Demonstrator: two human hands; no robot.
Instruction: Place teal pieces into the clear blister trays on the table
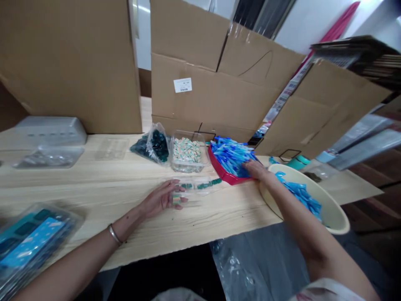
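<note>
My left hand (163, 196) rests on a clear plastic tray (194, 186) lying on the wooden table (125, 188); its fingers curl around the tray's near end, where a small striped piece sits. Small dark green pieces lie in the tray's pockets. My right hand (255, 169) reaches into a red tray (224, 174) heaped with blue plastic sticks (230, 154); its fingers are down among the sticks and partly hidden.
A clear box of striped pieces (187, 152) and a bag of dark green pieces (155, 146) stand behind the tray. A cream bowl (332, 215) with blue sticks sits at the right. Cardboard boxes (213, 92) line the back. Stacked packed trays (31, 242) lie at the near left.
</note>
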